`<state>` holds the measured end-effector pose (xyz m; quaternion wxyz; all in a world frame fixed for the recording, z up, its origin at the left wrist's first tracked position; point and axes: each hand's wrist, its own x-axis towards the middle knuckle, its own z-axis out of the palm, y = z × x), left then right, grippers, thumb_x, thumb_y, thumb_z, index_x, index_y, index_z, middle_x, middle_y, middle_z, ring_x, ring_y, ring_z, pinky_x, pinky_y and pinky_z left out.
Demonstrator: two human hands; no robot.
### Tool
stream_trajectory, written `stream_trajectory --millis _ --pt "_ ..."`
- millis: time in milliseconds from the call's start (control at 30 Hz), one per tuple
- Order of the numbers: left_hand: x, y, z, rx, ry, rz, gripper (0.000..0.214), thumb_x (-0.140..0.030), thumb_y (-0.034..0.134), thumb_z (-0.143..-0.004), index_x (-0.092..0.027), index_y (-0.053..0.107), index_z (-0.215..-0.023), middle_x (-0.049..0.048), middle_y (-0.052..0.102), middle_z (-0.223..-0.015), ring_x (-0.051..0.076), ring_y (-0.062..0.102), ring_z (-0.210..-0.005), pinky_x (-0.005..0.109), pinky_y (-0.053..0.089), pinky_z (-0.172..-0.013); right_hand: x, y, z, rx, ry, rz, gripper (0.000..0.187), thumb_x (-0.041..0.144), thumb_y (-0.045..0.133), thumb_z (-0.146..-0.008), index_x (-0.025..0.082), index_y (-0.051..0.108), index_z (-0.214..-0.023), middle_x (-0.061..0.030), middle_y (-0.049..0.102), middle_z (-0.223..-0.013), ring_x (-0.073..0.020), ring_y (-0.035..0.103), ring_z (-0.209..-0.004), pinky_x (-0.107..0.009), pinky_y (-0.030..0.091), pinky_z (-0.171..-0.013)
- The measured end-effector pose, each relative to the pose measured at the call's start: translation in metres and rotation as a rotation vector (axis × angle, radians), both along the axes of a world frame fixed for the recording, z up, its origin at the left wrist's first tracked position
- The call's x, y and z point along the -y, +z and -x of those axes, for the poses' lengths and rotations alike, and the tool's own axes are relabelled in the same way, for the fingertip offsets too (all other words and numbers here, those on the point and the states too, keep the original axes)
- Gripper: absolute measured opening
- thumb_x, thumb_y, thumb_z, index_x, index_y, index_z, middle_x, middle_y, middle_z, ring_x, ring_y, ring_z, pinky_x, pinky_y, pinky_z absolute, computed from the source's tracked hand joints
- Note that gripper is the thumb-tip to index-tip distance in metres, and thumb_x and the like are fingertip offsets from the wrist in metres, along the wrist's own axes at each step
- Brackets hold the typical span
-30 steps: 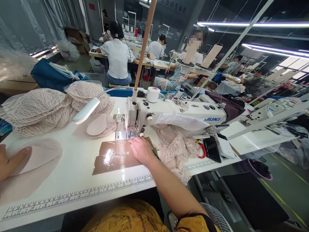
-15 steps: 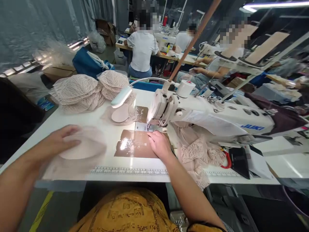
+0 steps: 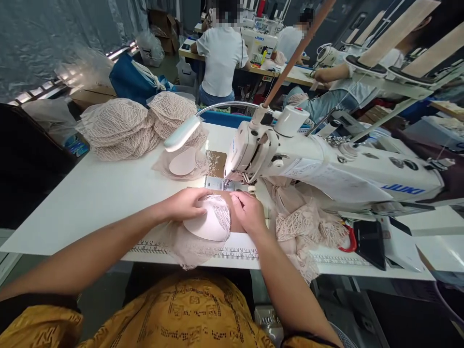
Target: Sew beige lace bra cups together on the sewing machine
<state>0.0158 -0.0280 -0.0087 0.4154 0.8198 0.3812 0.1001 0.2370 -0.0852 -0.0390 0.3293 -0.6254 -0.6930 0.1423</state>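
A pale pink bra cup (image 3: pixel 206 224) with lace and sheer mesh round it is in my left hand (image 3: pixel 186 204), thumb on top and fingers closed at its upper edge. The mesh hangs over the table's front edge. My right hand (image 3: pixel 250 211) is curled just right of the lace, fingertips pinched together below the needle area; whatever they hold is too small to make out. Both hands are over a brown sheet (image 3: pixel 237 223) in front of the white sewing machine (image 3: pixel 250 145). Part of the cup is hidden under my left thumb.
Stacks of lace pieces (image 3: pixel 116 128) stand at the back left. Another cup (image 3: pixel 182 162) lies under the lamp (image 3: pixel 182 133). Crumpled lace (image 3: pixel 299 224), red-handled scissors (image 3: pixel 350 240) and a black phone-like object (image 3: pixel 369 244) lie right. A person in white (image 3: pixel 223 63) sits ahead.
My left hand has carried the cup rightward from the table's left side to the brown sheet beside my right hand. My right hand stays near the needle. The view has shifted slightly.
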Motion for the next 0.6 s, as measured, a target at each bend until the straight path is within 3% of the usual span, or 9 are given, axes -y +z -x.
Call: stream_trajectory --millis 133,267,467,600 --pt "-0.009 0.002 -0.007 -0.055 0.036 -0.008 0.039 -0.04 0.056 -0.079 -0.015 0.065 -0.107 0.007 0.071 -0.101 0.024 0.066 -0.089 0.031 0.049 -0.074 0.003 0.005 0.002 -0.04 0.045 -0.054 0.025 0.025 0.046 -0.094 0.021 0.069 -0.086 -0.0032 0.07 -0.083 -0.0185 0.063 -0.082 -0.028 0.045 -0.075" --pt "-0.016 0.005 -0.016 -0.171 0.059 -0.158 0.025 -0.036 0.05 -0.083 -0.016 0.064 -0.079 0.0029 0.068 -0.075 0.02 0.061 -0.069 0.027 0.04 -0.059 0.006 0.008 0.004 -0.042 0.109 -0.091 0.023 0.025 0.049 -0.093 0.02 0.068 -0.08 -0.0018 0.066 -0.075 -0.0164 0.059 -0.073 -0.027 0.042 -0.067" --pt "-0.027 0.002 -0.028 -0.251 0.052 -0.262 0.026 -0.029 0.045 -0.087 -0.017 0.061 -0.069 0.0026 0.063 -0.064 0.018 0.056 -0.06 0.026 0.036 -0.055 0.003 0.001 0.005 0.256 0.192 0.011 0.016 0.025 0.058 -0.09 0.021 0.072 -0.097 -0.0048 0.067 -0.089 -0.0192 0.059 -0.085 -0.029 0.042 -0.074" --pt "-0.028 0.011 -0.023 -0.312 0.131 -0.387 0.021 -0.021 0.044 -0.088 -0.016 0.063 -0.08 0.0067 0.065 -0.074 0.021 0.058 -0.067 0.028 0.038 -0.059 0.001 -0.001 0.006 0.364 0.171 0.039 0.02 0.024 0.054 -0.093 0.022 0.073 -0.101 -0.005 0.066 -0.089 -0.0194 0.058 -0.086 -0.03 0.041 -0.076"
